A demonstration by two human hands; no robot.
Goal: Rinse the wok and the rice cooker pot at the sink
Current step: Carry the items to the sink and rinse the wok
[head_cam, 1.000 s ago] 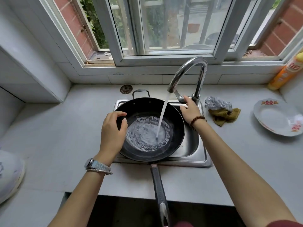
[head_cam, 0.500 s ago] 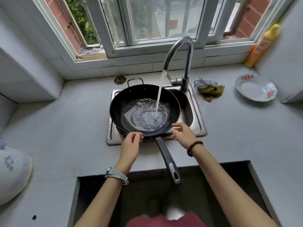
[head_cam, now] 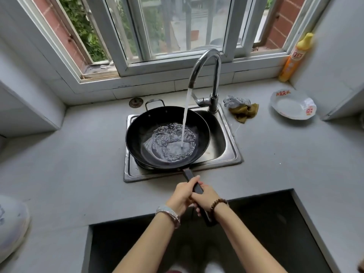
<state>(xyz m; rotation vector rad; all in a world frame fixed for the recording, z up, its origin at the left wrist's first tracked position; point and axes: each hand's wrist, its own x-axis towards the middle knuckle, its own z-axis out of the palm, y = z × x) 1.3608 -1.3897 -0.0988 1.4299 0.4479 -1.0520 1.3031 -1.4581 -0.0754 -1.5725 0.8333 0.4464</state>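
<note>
The wok (head_cam: pixel 149 138) sits in the steel sink (head_cam: pixel 234 152), taking up most of the basin, tilted a bit with its long handle (head_cam: pixel 190 175) sticking out over the front rim toward the person. The small loop handle on the far side points at the window. The faucet (head_cam: pixel 214 75) is running and the stream of water (head_cam: pixel 185 119) lands right of center in the wok, where a shallow pool is churning.

Both hands are on that long handle. The left hand (head_cam: pixel 182 196), with a watch (head_cam: pixel 168 212) on its wrist, has its fingers wrapped around it higher up, and the right hand (head_cam: pixel 206 198), with a bead bracelet (head_cam: pixel 217 203), is curled around it just below, the two touching.

On the grey counter (head_cam: pixel 78 154) right of the faucet there's a steel scrubber (head_cam: pixel 235 100) lying on an olive rag (head_cam: pixel 244 112), then a white plate (head_cam: pixel 291 107) further right, and a yellow bottle (head_cam: pixel 294 58) in the corner. A round drain cover (head_cam: pixel 136 102) lies behind the sink. A white rounded thing (head_cam: pixel 11 223) is cut off at the left edge; hard to say what it is.
</note>
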